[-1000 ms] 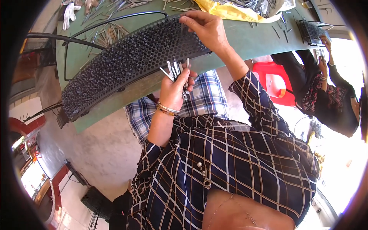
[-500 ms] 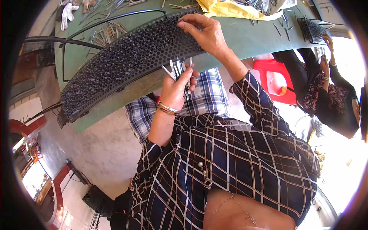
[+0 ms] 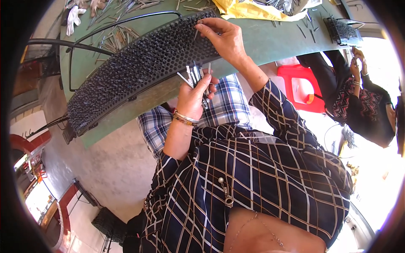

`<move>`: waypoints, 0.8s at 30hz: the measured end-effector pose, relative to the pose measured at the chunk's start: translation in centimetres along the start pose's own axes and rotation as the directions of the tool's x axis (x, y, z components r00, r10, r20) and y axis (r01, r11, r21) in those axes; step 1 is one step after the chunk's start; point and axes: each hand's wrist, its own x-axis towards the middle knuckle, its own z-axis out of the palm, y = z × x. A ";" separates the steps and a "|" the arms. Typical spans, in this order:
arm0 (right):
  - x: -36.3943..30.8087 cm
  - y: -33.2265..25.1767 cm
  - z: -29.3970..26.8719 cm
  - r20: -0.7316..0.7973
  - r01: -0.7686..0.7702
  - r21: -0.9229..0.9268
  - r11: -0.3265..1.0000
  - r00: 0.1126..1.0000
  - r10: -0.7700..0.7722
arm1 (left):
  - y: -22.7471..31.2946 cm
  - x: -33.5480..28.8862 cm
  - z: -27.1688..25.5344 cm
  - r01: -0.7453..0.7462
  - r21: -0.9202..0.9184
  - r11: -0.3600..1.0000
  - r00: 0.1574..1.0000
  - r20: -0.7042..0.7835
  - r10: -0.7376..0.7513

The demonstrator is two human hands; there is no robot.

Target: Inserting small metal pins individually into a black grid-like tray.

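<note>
My left hand (image 3: 195, 96) is closed round a bundle of thin, flat strips (image 3: 195, 76), some dark and some silvery or white, with their ends sticking up past my thumb. Just above it lies a long, curved black rack (image 3: 168, 72) full of round holes. Dark strips stand packed in most of its holes, while a band of bare holes shows along the near right part. My right hand (image 3: 225, 39) is over the rack's right end. Thumb and forefinger there pinch a slim strip (image 3: 195, 35), partly hidden by the fingers, against the holes.
The rack rests on a green table (image 3: 257, 44) with loose strips (image 3: 120, 40) behind it. A yellow sack (image 3: 244, 10) of strips lies at the back. At right, another person (image 3: 363, 103) works beside a smaller rack (image 3: 341, 31). A red stool (image 3: 299, 88) stands between us.
My right hand has shifted slightly, and a slim strip now shows below its fingertips. The other person's hand has come away from the smaller rack. My left hand stays put.
</note>
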 end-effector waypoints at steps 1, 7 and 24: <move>0.1 0.2 -0.2 -0.003 0.000 -0.004 1.000 1.000 0.000 | 0.1 0.0 0.2 0.001 -0.001 1.000 1.000 0.005 -0.001; 0.0 0.1 -0.4 0.073 0.008 -0.074 0.997 0.997 -0.003 | 0.3 0.0 0.2 0.002 -0.002 1.000 1.000 -0.002 -0.002; 0.0 -0.8 -0.9 0.111 0.422 -0.222 0.879 0.907 -0.407 | 0.4 -0.1 -0.2 -0.001 0.034 0.999 1.000 -0.001 0.001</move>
